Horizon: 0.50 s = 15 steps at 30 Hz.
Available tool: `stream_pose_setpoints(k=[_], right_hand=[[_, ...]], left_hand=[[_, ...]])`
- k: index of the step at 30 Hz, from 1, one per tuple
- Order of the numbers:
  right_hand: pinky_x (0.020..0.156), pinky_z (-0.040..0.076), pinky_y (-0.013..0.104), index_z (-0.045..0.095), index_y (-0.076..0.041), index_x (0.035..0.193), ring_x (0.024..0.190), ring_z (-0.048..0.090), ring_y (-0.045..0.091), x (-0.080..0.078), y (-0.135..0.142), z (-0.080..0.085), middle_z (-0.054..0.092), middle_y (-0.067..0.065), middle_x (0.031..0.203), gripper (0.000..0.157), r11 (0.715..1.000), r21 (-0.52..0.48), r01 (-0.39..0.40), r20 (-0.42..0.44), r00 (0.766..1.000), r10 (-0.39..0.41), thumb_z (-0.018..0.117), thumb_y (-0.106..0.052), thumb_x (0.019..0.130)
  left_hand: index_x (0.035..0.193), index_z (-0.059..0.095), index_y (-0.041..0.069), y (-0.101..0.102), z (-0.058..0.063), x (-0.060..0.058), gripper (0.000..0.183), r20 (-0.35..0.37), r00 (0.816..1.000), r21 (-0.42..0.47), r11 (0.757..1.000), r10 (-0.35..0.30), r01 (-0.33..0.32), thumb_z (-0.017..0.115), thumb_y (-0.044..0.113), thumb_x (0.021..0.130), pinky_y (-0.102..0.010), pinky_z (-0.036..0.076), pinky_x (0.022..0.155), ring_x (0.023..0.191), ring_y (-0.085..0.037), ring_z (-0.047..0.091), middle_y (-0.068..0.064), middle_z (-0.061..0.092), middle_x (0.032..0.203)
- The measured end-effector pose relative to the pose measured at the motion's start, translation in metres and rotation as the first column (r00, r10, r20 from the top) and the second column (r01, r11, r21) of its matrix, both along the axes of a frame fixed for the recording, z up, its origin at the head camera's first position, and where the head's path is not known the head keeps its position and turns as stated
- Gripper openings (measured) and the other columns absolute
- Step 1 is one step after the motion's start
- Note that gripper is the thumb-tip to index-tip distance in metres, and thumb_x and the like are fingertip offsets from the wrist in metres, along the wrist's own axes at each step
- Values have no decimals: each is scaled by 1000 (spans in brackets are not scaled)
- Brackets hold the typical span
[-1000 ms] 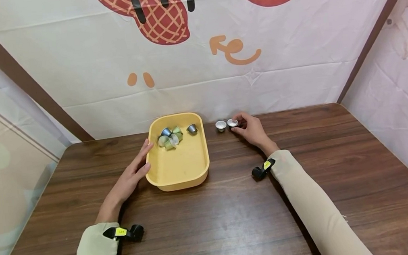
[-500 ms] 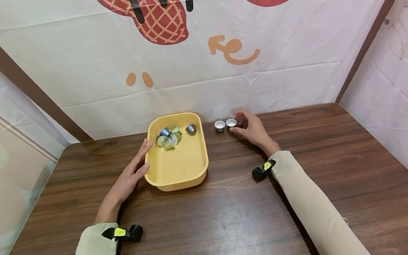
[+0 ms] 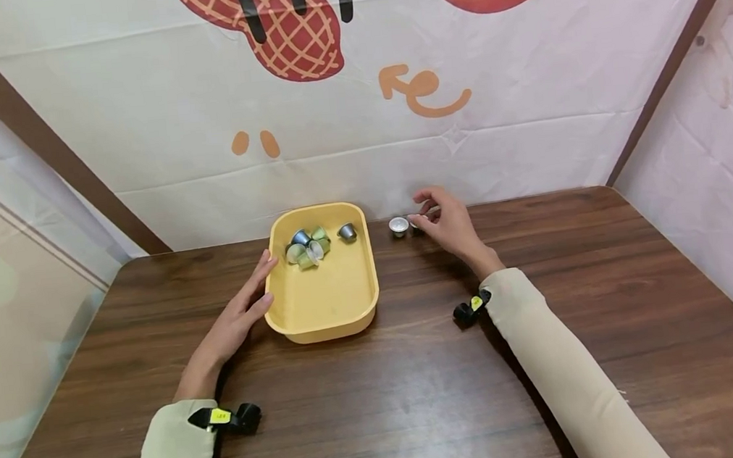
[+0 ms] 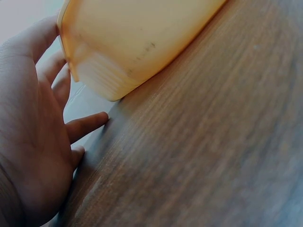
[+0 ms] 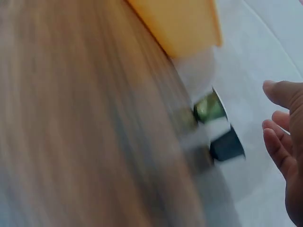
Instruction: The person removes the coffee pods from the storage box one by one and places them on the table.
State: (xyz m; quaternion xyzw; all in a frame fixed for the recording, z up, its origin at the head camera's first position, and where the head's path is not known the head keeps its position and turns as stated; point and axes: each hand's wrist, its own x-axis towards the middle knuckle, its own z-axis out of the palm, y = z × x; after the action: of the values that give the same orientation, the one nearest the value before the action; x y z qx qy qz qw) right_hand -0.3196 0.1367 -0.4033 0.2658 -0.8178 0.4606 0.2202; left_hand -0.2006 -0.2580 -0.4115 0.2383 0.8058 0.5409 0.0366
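My left hand (image 3: 236,322) lies along the left side of a yellow plastic tray (image 3: 327,298), fingers extended and fingertips at its rim. Inside the tray, several coffee capsules in blue, green and grey (image 3: 306,249) lie toward the back. Right of the tray, two coffee capsules stand foil side up on the table. In the right wrist view one is green (image 5: 209,108), the other dark teal (image 5: 227,145). My right hand (image 3: 453,227) hovers just over the right-hand capsule, thumb and fingers apart with nothing between them. Its thumb partly hides that capsule in the head view.
A dark wood-grain table (image 3: 382,402) carries everything. Directly behind the tray and capsules rises a white printed cloth wall (image 3: 346,143), with further cloth panels at both sides. A black camera strap (image 3: 226,418) sits on each wrist.
My right hand has let go of the right-hand capsule, opened its fingers and risen slightly above it. Both standing capsules stay in place, and the left hand and tray have not moved.
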Motion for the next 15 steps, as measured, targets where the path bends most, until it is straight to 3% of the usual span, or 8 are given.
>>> stream_pose_setpoints(k=[5,9,15], right_hand=[[68,53,34,60,3,110,82,63,23,0,-21,14,62,20,103,33,992,90,-90,-76,992,97,75,-9,83],[69,52,32,61,0,109,83,61,21,0,-37,28,63,16,101,32,981,155,-118,-116,984,137,76,-8,83],[72,51,35,60,3,110,85,60,23,-2,-57,45,62,16,100,33,942,292,-167,-108,973,206,75,-8,83]], left_hand=[[153,23,10,1,-1,-1,56,0,1000,3,1000,0,0,43,4,101,-59,3,109,145,-13,-1,3,1,160],[153,22,10,0,-1,-2,56,-10,1000,3,1000,-4,4,43,3,101,-58,3,109,145,-13,-1,3,1,160],[153,23,9,0,0,-3,57,-18,1000,1,1000,-9,9,44,2,100,-57,3,110,145,-14,-1,0,1,160]])
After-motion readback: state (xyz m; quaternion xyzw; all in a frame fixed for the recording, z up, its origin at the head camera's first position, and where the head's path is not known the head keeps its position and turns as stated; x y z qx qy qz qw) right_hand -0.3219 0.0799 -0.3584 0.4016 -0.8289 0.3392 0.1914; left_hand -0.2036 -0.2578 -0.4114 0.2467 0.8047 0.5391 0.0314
